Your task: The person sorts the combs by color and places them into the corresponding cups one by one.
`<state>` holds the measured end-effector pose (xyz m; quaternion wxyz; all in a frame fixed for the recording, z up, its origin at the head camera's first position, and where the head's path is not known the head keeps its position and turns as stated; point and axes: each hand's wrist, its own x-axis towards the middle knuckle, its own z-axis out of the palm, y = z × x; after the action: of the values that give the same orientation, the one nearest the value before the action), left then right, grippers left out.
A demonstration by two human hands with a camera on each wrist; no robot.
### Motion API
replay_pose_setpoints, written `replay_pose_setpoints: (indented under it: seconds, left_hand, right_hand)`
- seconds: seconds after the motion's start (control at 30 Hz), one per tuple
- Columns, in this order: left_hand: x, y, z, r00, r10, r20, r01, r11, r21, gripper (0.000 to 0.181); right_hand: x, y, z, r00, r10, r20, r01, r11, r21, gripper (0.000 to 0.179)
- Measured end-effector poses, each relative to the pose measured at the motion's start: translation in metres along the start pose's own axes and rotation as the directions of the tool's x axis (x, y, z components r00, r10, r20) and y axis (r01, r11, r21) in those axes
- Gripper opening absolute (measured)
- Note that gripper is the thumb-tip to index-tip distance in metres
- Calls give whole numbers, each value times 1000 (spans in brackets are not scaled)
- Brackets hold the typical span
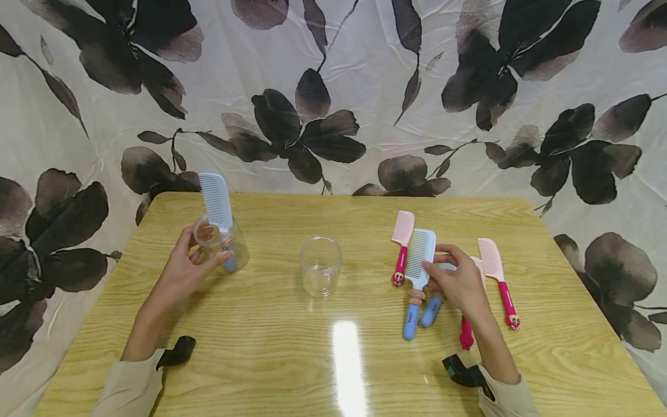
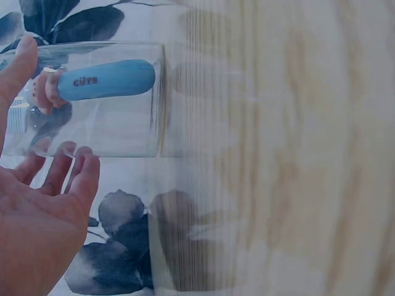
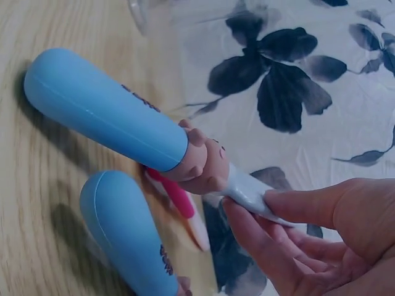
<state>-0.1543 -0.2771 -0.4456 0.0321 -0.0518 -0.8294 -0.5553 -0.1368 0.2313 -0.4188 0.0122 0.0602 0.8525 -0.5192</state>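
Note:
At the table's left, my left hand grips a clear plastic cup from its near left side. A blue comb stands in that cup, teeth end up; its blue handle shows through the wall in the left wrist view. My right hand pinches another blue comb between thumb and fingers by its pale toothed part. This comb's handle is tilted and a bear-like figure sits at its neck. A third blue comb lies under my right hand, partly hidden.
A second clear cup stands mid-table. Pink combs lie at the right: one left of the held comb, one at far right, and one partly beneath my right hand. A floral cloth hangs behind the wooden table.

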Motion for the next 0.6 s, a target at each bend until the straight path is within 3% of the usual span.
replay_pose_setpoints:
  seconds: [0.6]
  left_hand:
    - [0, 1, 0, 1000, 9, -3, -9, 1000, 1, 84]
  right_hand:
    - [-14, -36, 12, 983, -160, 93, 144, 976, 166, 42]
